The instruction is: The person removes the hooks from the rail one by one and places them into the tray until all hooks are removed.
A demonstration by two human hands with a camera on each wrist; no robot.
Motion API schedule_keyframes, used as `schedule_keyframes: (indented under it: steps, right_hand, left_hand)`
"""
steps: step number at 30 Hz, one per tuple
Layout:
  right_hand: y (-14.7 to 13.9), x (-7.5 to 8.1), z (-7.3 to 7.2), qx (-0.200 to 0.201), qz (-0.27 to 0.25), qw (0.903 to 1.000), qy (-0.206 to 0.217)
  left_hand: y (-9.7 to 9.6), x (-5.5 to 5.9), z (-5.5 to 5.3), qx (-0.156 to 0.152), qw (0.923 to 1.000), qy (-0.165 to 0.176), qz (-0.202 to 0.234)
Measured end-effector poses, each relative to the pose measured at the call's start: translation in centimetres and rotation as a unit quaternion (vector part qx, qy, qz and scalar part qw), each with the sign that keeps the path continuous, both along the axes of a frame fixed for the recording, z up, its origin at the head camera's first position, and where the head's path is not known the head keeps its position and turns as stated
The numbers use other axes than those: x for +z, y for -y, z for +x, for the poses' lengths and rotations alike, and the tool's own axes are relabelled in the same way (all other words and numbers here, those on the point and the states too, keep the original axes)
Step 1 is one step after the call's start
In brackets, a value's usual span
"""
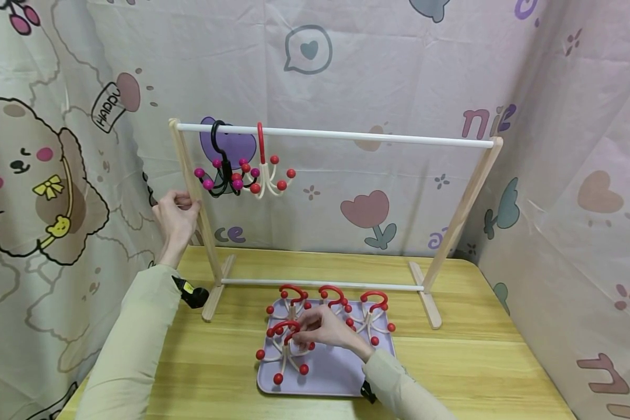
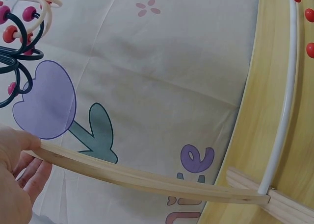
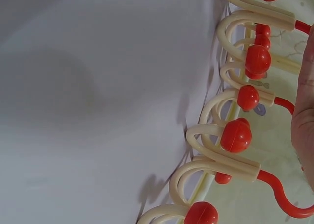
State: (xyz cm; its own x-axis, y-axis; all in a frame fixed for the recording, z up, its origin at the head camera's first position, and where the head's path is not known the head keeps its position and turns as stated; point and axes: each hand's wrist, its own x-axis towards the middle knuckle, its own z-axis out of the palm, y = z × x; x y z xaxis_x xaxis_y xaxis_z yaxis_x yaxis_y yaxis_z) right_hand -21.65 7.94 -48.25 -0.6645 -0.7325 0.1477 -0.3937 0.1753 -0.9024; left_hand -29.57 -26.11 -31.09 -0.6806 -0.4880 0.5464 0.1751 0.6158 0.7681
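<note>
My left hand [image 1: 177,214] grips the left wooden post [image 1: 205,230] of a small rack. In the left wrist view, the thumb lies on one side of the post and the fingers on the other. Low over a lilac tray [image 1: 336,370], my right hand [image 1: 325,328] pinches the neck of the nearest claw-shaped hanger [image 1: 286,351], which has a red hook, cream arms and red balls. Behind it on the tray stand more such hangers, one [image 1: 370,321] at the right. The right fingertips are outside the right wrist view, where only the hand's edge [image 3: 305,111] shows.
From the rack's white top rail [image 1: 357,135] hang a black hanger [image 1: 224,169] with pink balls and a red-and-cream hanger [image 1: 265,175], side by side near the left end. The rack's right foot [image 1: 426,297] stands on the wooden table [image 1: 483,350]. Printed curtains surround the table.
</note>
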Motion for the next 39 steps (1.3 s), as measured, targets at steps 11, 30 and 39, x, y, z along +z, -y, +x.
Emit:
schedule_keyframes:
  steps: [11,30,39]
  right_hand:
    - [-0.2,0.2,-0.2,0.005,-0.018,0.9998,0.008]
    - [-0.6,3.1,-0.8,-0.016,-0.051,0.9985,-0.010]
    - [-0.9,5.8,-1.6,-0.052,-0.068,0.9962,-0.015]
  left_hand:
    - [0.0,0.0,0.0,0.001,1.0000,0.003,-0.004]
    - [-0.1,0.0,0.1,-0.010,0.9999,-0.002,0.010]
    - [0.0,0.0,0.0,-0.005,0.9999,0.005,0.007]
